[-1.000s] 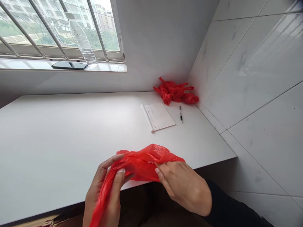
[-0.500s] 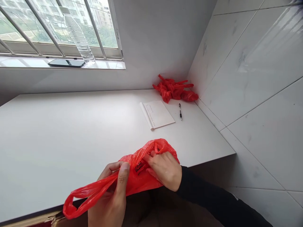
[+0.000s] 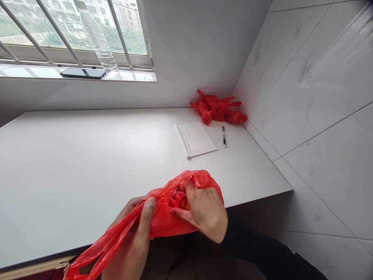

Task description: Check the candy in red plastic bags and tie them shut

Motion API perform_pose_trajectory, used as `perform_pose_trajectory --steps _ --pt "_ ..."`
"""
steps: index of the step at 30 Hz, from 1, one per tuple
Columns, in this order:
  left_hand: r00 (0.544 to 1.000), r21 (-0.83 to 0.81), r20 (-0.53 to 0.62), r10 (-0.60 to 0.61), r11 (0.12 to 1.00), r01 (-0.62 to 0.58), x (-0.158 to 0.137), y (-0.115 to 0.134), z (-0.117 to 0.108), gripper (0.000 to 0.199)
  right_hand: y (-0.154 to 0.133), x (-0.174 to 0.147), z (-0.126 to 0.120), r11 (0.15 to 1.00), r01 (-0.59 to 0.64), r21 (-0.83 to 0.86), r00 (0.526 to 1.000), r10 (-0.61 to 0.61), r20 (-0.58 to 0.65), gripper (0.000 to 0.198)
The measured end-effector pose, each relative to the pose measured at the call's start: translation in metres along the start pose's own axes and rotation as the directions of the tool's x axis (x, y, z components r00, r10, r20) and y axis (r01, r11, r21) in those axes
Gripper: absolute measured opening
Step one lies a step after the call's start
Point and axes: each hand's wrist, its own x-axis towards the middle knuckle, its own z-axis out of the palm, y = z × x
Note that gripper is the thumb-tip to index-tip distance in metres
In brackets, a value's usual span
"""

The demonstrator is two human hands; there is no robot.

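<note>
A red plastic bag (image 3: 163,225) hangs at the table's front edge with its mouth gaping. My left hand (image 3: 131,237) is closed on the left side of the bag's opening, thumb on top, and the bag's handles trail down over it. Reaching into the mouth, my right hand (image 3: 208,212) curls its fingers around shiny red packets (image 3: 182,198) with yellow lettering. Its fingertips are partly hidden among them, and what the packets contain cannot be seen.
Farther back on the white table (image 3: 87,163) lie a notepad (image 3: 198,139) and a black pen (image 3: 224,137). Crumpled red plastic bags (image 3: 217,109) sit in the corner. A water bottle (image 3: 100,44) and a dark phone (image 3: 83,73) are on the windowsill.
My right hand has shifted slightly right and down inside the bag, and red packets with yellow lettering now show between its fingers. The bag's handles hang lower over my left hand.
</note>
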Motion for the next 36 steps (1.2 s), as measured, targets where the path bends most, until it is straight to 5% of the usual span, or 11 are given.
perform_pose_trajectory --steps 3,7,16,22,28,36 --pt "1.000 -0.020 0.008 -0.028 0.999 0.029 0.002 0.000 0.002 0.042 0.002 -0.003 0.000 0.991 0.117 0.064 0.993 -0.118 0.019 0.040" --pt "0.998 -0.032 -0.001 -0.056 0.998 0.056 -0.001 0.000 0.002 0.044 0.012 -0.010 0.000 0.997 0.066 0.029 0.998 -0.066 0.007 0.024" --pt "0.979 -0.023 -0.097 -0.178 0.984 0.177 -0.012 -0.011 -0.002 0.053 0.011 -0.027 -0.006 0.965 0.262 -0.016 0.954 -0.257 0.155 0.039" --pt "0.984 -0.029 -0.087 -0.155 0.988 0.153 -0.010 -0.006 0.001 0.049 0.010 -0.017 0.002 0.983 0.148 -0.107 0.976 -0.128 0.174 0.052" --pt "0.997 -0.132 -0.070 -0.031 0.991 0.022 0.001 0.032 0.010 0.045 0.016 -0.002 -0.002 0.997 0.052 -0.056 0.998 -0.051 0.020 0.048" --pt "0.994 -0.195 -0.029 -0.102 0.976 0.094 0.001 0.016 0.016 0.045 0.014 -0.008 0.018 0.954 0.280 -0.104 0.957 -0.270 0.102 0.051"
